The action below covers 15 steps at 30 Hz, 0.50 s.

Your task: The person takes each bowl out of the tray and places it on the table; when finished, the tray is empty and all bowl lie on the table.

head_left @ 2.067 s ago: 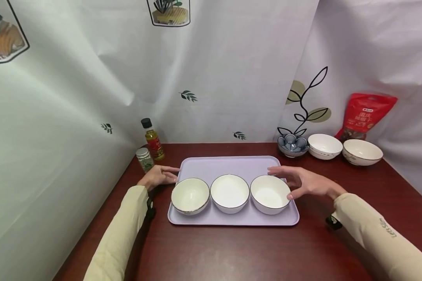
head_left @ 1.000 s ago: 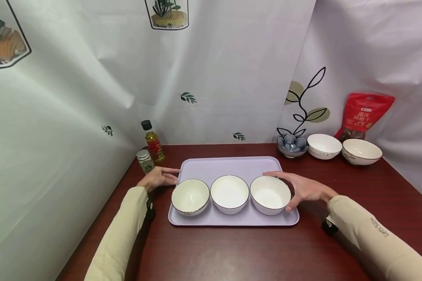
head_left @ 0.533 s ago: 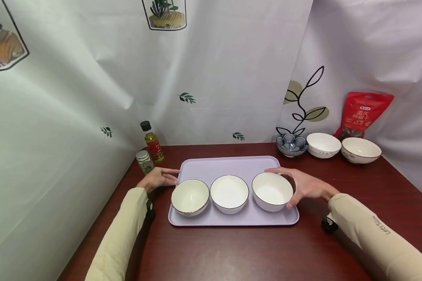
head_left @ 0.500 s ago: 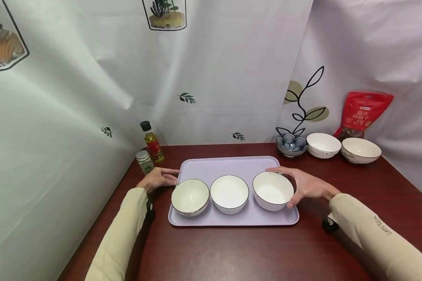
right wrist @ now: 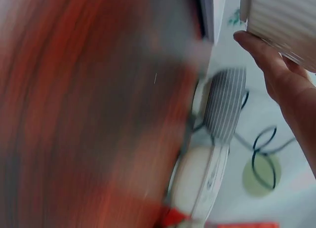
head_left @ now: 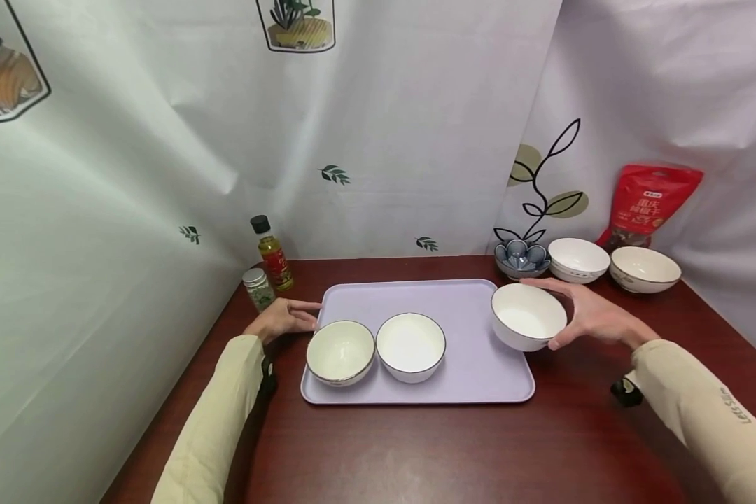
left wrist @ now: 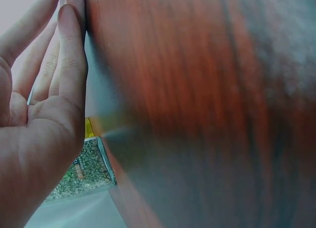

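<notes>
My right hand (head_left: 589,315) grips a white bowl (head_left: 529,311) from its right side, thumb in front and fingers behind. This bowl overlaps the right edge of the lilac tray (head_left: 403,297). In the right wrist view, the ribbed bowl (right wrist: 289,20) is raised off the table, with fingers (right wrist: 269,55) against it. Two more bowls stand side by side on the tray: a cream one (head_left: 341,353) at left and a white one (head_left: 411,348) in the middle. My left hand (head_left: 282,318) touches the tray's left rim with fairly straight fingers.
Behind the left hand stand a spice jar (head_left: 259,288) and an oil bottle (head_left: 274,255). At the back right are a blue-grey petal-shaped bowl (head_left: 521,260), a white bowl (head_left: 578,259), a cream bowl (head_left: 645,268) and a red pouch (head_left: 649,204). A white printed sheet (head_left: 378,140) hangs behind.
My right hand closed round the right-hand bowl, lifted it and carried it right and back to the tray's edge. The left hand and other bowls stayed put.
</notes>
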Available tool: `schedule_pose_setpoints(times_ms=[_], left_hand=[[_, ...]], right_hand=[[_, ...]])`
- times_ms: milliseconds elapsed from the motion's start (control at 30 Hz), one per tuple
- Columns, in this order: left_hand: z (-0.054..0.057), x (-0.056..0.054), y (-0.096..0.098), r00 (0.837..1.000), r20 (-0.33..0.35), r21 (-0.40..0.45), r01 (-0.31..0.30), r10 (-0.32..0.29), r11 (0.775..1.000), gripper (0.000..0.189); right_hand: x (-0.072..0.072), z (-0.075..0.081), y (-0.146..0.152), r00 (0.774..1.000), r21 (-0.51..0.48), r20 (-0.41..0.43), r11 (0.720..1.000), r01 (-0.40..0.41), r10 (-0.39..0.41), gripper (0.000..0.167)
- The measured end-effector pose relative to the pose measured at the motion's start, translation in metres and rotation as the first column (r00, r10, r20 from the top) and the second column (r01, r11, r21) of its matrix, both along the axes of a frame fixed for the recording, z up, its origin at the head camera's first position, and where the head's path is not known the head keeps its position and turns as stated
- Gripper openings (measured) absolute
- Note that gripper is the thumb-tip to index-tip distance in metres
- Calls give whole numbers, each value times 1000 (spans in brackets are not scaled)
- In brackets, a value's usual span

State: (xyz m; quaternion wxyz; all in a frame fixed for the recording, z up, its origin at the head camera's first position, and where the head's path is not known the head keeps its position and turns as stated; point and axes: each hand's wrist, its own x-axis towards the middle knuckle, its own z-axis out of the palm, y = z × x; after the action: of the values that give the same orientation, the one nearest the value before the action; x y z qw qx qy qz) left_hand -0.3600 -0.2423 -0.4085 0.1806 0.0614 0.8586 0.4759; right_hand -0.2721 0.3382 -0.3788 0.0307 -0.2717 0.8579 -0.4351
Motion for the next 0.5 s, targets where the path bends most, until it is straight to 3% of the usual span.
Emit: schedule_pose_setpoints(times_ms=[333,500], left_hand=[[0,-1,0,1000,-1,4,1,-1,1000,56],[-1,-1,1,1000,6,11,-10,10,1000,55]], right_hand=[[-7,-9,33,982,53,-7,980,191,-191,98],[-14,-14,37,976,51,58,977,208,-210,99]])
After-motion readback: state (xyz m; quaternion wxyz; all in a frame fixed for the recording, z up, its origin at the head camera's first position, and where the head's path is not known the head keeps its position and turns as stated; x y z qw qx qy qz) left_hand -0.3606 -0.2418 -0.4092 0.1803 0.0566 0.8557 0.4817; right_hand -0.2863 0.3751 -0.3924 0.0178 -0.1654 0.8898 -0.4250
